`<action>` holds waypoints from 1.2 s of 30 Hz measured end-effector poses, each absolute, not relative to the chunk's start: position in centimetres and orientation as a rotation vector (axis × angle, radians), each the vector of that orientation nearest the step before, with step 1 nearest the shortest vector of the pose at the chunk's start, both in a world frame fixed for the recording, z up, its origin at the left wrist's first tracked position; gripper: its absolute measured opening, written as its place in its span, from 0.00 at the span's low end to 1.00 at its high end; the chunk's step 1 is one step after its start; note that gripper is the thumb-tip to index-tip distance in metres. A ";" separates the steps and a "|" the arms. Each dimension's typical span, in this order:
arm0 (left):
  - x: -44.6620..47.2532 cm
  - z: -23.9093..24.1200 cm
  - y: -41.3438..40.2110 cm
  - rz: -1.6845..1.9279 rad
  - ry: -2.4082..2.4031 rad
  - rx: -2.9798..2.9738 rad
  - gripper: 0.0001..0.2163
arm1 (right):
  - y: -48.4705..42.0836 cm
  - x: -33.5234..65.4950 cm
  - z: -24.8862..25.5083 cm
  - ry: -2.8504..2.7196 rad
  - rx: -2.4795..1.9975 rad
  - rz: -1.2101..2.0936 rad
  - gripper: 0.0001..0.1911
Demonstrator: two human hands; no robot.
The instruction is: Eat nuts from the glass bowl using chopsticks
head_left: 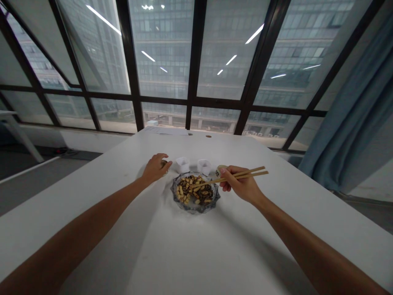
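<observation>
My right hand (pixel 241 182) grips a pair of wooden chopsticks (pixel 251 173). Their tips reach into a clear, scalloped glass bowl (pixel 196 209), among peanuts (pixel 183 192) and dark seeds (pixel 190 190). To the upper left of the bowl, my left hand (pixel 156 168) curls its thumb and fingers around a small patterned cup (pixel 165 165), mostly hidden by the hand. Just behind the bowl stand two small white containers, a left one (pixel 182 164) and a right one (pixel 204 166). Another small patterned cup (pixel 220 169) sits behind my right fingers, partly covered.
Everything stands on a long white table (pixel 123 246). At its far end lie papers (pixel 162 131) and small round table holes (pixel 208 136). Dark-framed windows (pixel 190 82) rise beyond it. A blue curtain (pixel 346 119) hangs at the right.
</observation>
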State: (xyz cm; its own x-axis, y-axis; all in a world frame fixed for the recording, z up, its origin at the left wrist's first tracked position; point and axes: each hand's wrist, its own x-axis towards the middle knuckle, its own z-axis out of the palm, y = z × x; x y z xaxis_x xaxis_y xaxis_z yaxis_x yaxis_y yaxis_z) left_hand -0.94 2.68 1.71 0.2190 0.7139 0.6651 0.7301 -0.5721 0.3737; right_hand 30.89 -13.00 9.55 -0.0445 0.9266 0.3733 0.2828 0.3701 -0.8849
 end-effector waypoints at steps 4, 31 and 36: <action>-1.4 0.3 2.6 -1.525 -1.535 -2.340 0.19 | -13.3 29.8 8.5 -1.643 -1.112 0.774 0.26; -1.2 -0.7 2.4 -1.625 -1.772 -2.363 0.23 | -13.4 30.1 8.2 -1.689 -1.140 0.763 0.30; -1.2 -0.8 2.5 -1.620 -1.771 -2.377 0.24 | -12.2 30.8 6.9 -1.716 -1.148 0.561 0.26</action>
State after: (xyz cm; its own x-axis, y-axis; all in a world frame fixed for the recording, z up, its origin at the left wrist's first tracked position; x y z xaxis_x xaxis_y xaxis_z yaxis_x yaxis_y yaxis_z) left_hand -1.25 2.52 -0.81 0.0041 0.8399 0.5427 0.6152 -0.4300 0.6608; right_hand 30.85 -12.22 6.88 -0.0956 0.8832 0.4592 0.4410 0.4511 -0.7759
